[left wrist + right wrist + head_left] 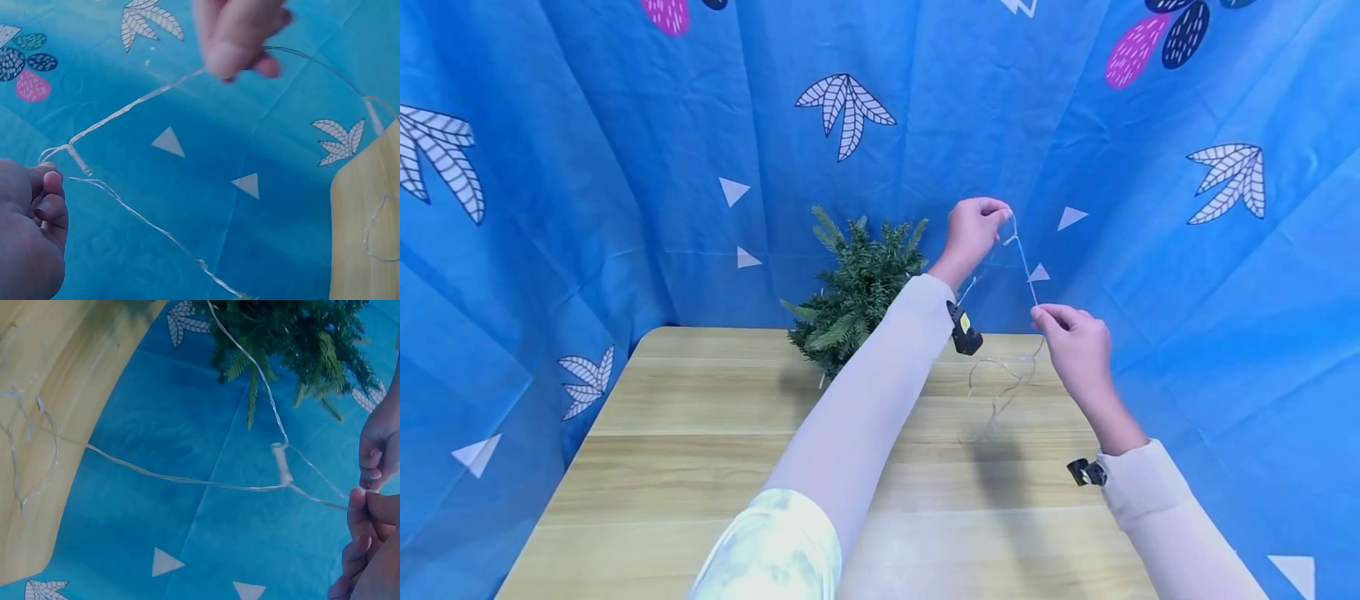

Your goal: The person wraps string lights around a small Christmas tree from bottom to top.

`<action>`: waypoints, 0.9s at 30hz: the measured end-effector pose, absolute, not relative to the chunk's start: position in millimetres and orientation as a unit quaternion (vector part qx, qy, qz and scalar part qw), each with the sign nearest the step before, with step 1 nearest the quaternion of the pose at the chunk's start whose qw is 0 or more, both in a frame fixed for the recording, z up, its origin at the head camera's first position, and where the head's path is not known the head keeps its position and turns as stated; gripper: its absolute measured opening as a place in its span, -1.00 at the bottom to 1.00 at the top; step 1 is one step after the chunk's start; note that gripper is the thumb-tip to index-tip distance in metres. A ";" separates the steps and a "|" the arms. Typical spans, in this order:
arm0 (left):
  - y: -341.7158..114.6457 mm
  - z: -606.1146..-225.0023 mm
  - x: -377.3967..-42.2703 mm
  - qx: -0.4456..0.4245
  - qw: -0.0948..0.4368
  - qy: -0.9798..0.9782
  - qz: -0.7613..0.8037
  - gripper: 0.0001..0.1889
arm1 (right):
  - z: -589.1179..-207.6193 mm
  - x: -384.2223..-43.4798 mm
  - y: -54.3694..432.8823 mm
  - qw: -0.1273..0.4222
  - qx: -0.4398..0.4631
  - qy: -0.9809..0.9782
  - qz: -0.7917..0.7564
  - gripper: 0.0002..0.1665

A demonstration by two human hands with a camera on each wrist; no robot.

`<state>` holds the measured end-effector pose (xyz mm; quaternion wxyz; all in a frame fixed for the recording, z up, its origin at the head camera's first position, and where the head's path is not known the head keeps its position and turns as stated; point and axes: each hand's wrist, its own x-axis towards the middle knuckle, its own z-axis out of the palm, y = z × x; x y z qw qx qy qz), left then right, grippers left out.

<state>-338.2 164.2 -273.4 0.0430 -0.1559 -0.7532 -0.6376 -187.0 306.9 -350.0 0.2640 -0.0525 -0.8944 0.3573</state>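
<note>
A string of fairy lights [1026, 265] on thin clear wire runs between both hands. My left hand [975, 228], higher and farther forward, pinches the wire between thumb and fingers. Lower on the right, my right hand [1081, 346] pinches the same wire, and a slack length dangles below it in loops. A small tube-shaped bulb [80, 160] sticks out beside the left fingers in the left wrist view. Another bulb [282, 464] shows near the right hand in the right wrist view. From the left hand, wire leads down toward a small artificial fir tree [857, 287], partly hidden behind the left forearm.
The tree stands at the back of a light wooden table [700, 450]. Blue patterned curtain [685, 167] surrounds the table behind and at both sides. Black cameras [964, 331] are strapped to the wrists. The hanging wire loops [1003, 375] overlap the tabletop's right part.
</note>
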 end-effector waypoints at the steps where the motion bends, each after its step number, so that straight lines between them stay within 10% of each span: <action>1: 163.2 -272.0 -340.2 -0.152 0.044 -0.752 -0.640 -0.82 | -351.7 -185.8 306.3 0.263 -0.052 -0.895 0.358 -0.54; 27: 135.0 -240.1 -368.7 -0.112 0.056 -0.810 -0.573 -0.80 | -375.2 -168.3 292.1 0.296 0.003 -0.889 0.349 -0.75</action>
